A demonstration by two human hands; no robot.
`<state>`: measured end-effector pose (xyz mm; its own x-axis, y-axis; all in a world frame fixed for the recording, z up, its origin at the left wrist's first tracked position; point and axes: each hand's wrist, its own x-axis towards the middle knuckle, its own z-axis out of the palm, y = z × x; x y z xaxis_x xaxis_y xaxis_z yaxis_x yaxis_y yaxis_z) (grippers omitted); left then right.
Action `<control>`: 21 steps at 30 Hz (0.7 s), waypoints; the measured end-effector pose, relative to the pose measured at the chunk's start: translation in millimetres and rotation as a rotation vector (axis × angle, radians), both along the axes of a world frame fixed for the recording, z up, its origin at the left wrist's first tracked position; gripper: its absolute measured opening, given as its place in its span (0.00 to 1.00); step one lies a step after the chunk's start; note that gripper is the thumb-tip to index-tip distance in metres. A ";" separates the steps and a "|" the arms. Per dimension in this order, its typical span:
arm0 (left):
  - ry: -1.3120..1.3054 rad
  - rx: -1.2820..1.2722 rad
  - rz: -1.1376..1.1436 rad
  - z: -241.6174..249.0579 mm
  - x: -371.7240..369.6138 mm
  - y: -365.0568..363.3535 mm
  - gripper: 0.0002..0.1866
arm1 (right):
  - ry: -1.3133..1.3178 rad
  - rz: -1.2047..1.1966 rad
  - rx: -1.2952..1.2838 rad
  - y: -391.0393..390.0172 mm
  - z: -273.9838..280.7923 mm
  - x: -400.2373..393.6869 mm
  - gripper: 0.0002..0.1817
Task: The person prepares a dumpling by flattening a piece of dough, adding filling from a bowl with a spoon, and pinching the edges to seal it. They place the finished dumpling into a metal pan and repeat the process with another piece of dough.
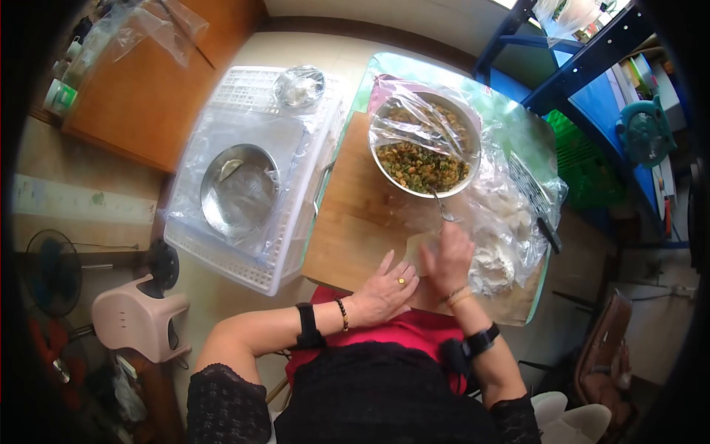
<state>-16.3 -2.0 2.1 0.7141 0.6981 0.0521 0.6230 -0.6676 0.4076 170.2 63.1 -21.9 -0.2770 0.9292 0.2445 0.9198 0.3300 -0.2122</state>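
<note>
A bowl of chopped filling [423, 167], partly under clear plastic, stands on the wooden board [347, 229]. A spoon [443, 209] leans over its near rim. My left hand [384, 293] lies at the board's front edge, fingers spread, a ring on one. Beside it, my right hand [447, 257] is over the board just below the spoon's handle. Its fingers are blurred, and whether they hold anything is unclear. Between the hands and the bowl lies a thin pale dough piece [418, 249], partly hidden by my right hand. White flour [492, 268] in plastic is to the right.
On the left, a white crate [251, 277] bears a metal bowl [239, 189] and a small plastic-covered bowl [299, 86]. A black-handled tool [549, 235] lies at the board's right. Further out are a pink stool [133, 317], a fan [53, 270] and a green basket [584, 166].
</note>
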 end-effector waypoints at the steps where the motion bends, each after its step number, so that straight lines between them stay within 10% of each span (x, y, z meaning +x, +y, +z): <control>1: -0.010 0.010 -0.006 -0.9 -0.9 -0.7 0.34 | 0.002 -0.003 0.000 9.2 -2.5 5.6 0.42; 11: 0.091 0.029 0.115 1.0 30.6 17.2 0.37 | 0.465 -0.183 -0.078 11.4 22.3 45.2 0.41; 21: -0.016 -0.010 -0.067 -13.1 30.1 4.7 0.38 | -0.008 -0.013 0.023 -12.5 8.9 27.1 0.41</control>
